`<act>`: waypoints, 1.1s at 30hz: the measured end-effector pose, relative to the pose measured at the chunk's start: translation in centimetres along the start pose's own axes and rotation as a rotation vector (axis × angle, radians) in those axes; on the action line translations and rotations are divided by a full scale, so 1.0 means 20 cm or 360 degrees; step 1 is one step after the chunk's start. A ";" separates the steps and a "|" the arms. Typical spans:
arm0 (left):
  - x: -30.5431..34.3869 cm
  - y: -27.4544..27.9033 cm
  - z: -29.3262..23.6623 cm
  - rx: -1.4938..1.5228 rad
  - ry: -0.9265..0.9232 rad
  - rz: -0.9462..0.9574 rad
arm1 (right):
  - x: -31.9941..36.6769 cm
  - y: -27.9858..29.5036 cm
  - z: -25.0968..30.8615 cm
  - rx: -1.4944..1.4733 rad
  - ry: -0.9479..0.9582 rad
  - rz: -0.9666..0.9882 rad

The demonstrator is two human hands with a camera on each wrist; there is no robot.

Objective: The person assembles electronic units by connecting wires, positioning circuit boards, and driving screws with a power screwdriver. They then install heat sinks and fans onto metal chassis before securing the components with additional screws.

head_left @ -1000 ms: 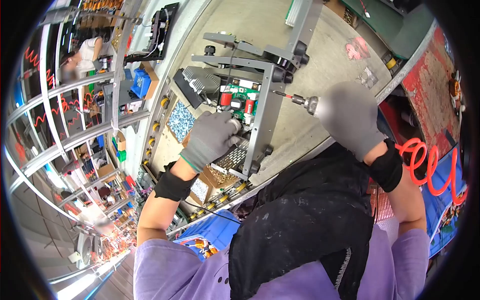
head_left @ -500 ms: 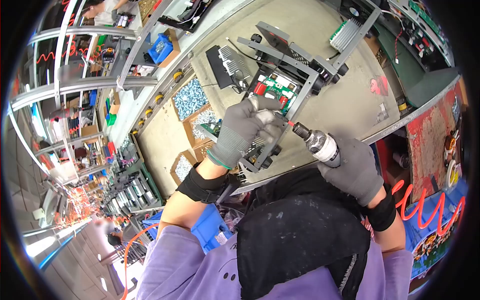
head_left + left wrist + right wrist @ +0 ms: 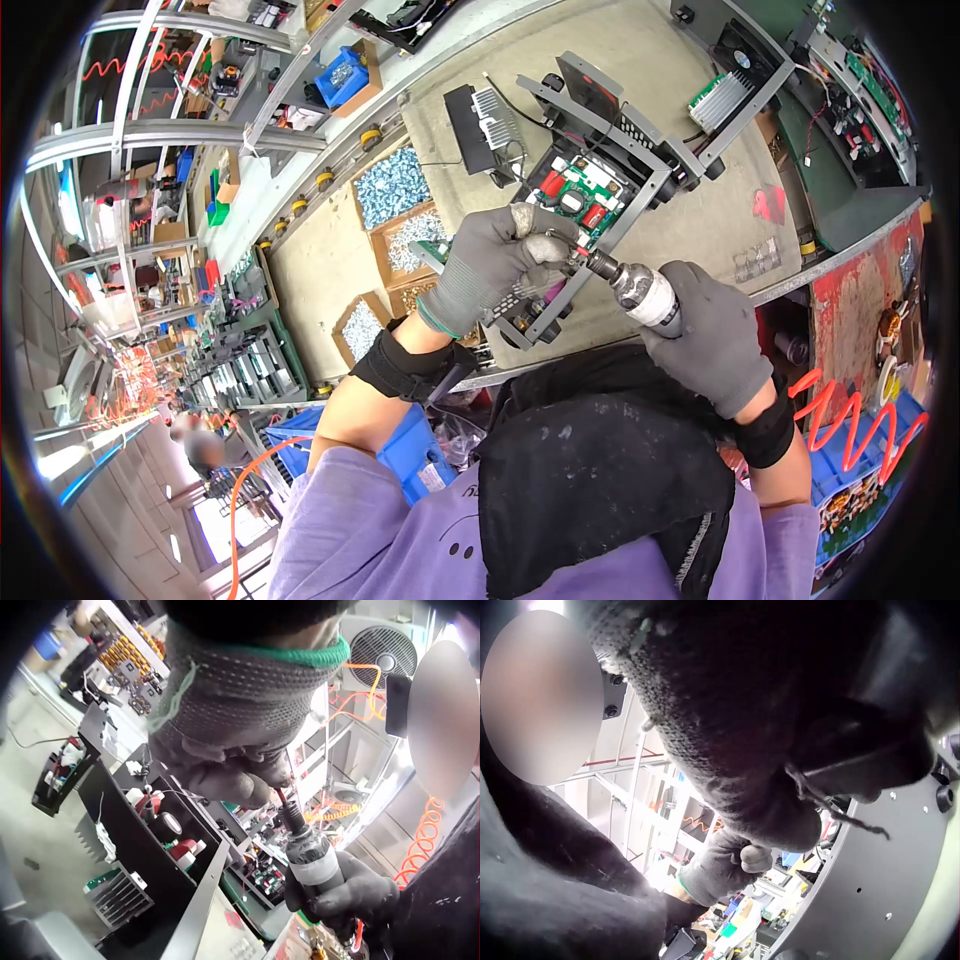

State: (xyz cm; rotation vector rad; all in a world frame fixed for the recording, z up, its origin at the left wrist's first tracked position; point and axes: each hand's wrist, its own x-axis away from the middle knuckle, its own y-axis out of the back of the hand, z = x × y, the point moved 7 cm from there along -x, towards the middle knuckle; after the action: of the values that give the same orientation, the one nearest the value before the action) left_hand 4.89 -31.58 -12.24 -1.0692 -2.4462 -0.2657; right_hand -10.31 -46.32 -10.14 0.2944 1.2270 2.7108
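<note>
My gloved left hand (image 3: 485,262) is over the near end of a grey metal chassis (image 3: 632,215). Its thumb and fingers come together at the red bit (image 3: 583,252) of a power screwdriver, pinching a small part whose kind is hidden by the fingertips. In my gloved right hand (image 3: 708,335) I grip the screwdriver (image 3: 648,297) by its body, the bit pointing toward the left fingers. Inside the chassis lies a green circuit board (image 3: 603,178) with red components. The left wrist view shows the screwdriver's black nose (image 3: 292,816) close below the curled left fingers (image 3: 232,784).
Left of the chassis, cardboard boxes hold blue-tinted screws (image 3: 392,188) and silver screws (image 3: 412,238). A finned heat sink (image 3: 497,122) lies beyond them. Another frame (image 3: 745,45) stands at the back right. A red coiled hose (image 3: 850,435) hangs right, and a blue bin (image 3: 410,455) sits below the bench.
The right hand has brought the screwdriver leftward, its bit now meeting the left fingers. The left hand has risen from the board to the chassis edge. The head view has also shifted.
</note>
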 end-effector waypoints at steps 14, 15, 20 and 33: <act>-0.05 0.02 -0.04 -0.0303 -0.0136 0.0221 | -0.05 0.12 0.05 0.0612 0.0130 0.0016; -0.06 0.01 -0.04 -0.0458 -0.0089 0.0262 | -0.06 0.14 0.05 0.0698 0.0148 0.0040; -0.06 -0.04 -0.16 -0.1100 -0.0620 0.0221 | -0.09 0.17 0.02 0.0678 0.0183 0.0119; -0.53 0.79 0.11 -0.0664 0.0062 -0.0888 | -0.14 0.26 -0.18 -0.0049 -0.0109 0.0033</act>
State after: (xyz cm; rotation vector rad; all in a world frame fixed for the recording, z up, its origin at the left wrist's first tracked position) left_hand 21.98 -26.90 -19.31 -0.4852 -2.6703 -0.9954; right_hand -8.75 -52.97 -8.83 0.3945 1.1697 2.7102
